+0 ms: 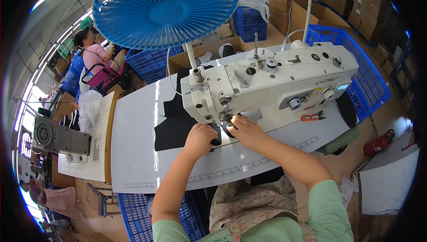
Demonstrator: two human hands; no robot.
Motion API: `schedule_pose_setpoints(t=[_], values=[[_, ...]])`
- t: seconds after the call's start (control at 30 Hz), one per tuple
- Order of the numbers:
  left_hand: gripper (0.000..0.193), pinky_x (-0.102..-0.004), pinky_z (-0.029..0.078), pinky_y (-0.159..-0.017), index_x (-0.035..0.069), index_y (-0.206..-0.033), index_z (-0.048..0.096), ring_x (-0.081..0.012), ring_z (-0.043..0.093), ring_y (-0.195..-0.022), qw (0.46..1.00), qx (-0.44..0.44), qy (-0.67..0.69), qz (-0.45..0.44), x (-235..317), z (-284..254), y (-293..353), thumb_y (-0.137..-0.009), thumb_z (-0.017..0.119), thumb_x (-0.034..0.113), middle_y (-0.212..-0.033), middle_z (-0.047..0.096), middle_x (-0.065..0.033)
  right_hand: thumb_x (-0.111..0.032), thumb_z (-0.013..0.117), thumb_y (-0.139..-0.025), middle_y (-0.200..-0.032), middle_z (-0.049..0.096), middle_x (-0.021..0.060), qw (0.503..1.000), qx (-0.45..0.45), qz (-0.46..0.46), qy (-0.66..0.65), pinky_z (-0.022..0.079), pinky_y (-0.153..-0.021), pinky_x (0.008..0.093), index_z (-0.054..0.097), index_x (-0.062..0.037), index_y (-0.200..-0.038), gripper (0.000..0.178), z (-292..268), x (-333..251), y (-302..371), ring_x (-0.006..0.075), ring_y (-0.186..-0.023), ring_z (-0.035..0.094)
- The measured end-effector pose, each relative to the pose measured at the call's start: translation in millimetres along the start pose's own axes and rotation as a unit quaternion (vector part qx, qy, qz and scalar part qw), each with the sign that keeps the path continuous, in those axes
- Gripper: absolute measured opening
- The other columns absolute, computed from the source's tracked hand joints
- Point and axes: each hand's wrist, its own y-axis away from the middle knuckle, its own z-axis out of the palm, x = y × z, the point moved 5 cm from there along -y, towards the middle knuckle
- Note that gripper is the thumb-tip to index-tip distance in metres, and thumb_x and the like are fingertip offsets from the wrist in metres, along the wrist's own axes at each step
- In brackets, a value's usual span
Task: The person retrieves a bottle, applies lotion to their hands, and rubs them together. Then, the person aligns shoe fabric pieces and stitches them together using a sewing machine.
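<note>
Speaker A: Both hands in close! Black fabric [216, 142] sits between them, beneath the sewing machine's [271, 80] head, on the worktop [133, 148].

Speaker B: Gripping?

Speaker A: Left hand [199, 140] curled, right hand [245, 131] bent-fingered; fingertips hidden, can't tell.

Speaker B: Looks like positioning for a seam.

Speaker A: Next calls for steady alignment, fingers needle-clear.

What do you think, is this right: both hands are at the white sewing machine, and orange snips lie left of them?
No: the head view shows orange snips to the right of the left hand and right hand, both at the white sewing machine.
</note>
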Motion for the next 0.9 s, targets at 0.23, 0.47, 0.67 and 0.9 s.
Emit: schedule_pose_setpoints(t=[0.23,0.47,0.67,0.9], values=[[0.024,-0.0353,0.045,-0.093,0.012,-0.083,0.069,-0.0194,0.062,-0.106,0.994,0.02,-0.098,0.044,3.5,7.6,-1.0,-0.059,0.071,0.006,-0.1,0.07,0.001,-0.01,0.061,-0.079,-0.116,0.059,0.0145,1.0,-0.003,0.009,0.017,0.04,-0.109,0.0408,0.066,-0.009,-0.108,0.029,6.5,-1.7,-1.1,0.0331,-0.127,0.049],[0.018,-0.0358,0.045,-0.093,0.012,-0.081,0.069,-0.0184,0.062,-0.107,0.986,0.062,-0.145,0.052,5.0,10.7,-2.2,-0.064,0.067,0.008,-0.101,0.07,0.0014,-0.009,0.062,-0.079,-0.114,0.057,0.0151,1.0,-0.008,0.021,0.002,0.038,-0.111,0.0414,0.067,-0.0092,-0.102,0.024,7.1,-1.4,-4.1,0.0326,-0.128,0.047],[0.01,-0.0363,0.046,-0.092,0.01,-0.078,0.067,-0.0191,0.062,-0.105,0.98,0.077,-0.177,0.05,5.9,15.2,-2.8,-0.069,0.063,0.01,-0.103,0.07,-0.0011,-0.008,0.062,-0.078,-0.115,0.056,0.0148,1.0,0.002,0.02,-0.006,0.037,-0.112,0.0415,0.067,-0.0078,-0.101,0.024,9.0,-0.9,-4.1,0.0327,-0.129,0.045],[0.009,-0.0355,0.047,-0.091,0.01,-0.078,0.066,-0.0195,0.062,-0.105,0.968,0.106,-0.214,0.074,8.5,14.9,-3.0,-0.071,0.063,0.014,-0.102,0.07,-0.0016,-0.008,0.062,-0.078,-0.117,0.055,0.0156,1.0,0.003,0.01,0.009,0.036,-0.112,0.0415,0.067,-0.0073,-0.103,0.026,6.3,-2.6,-5.8,0.0334,-0.129,0.044]])
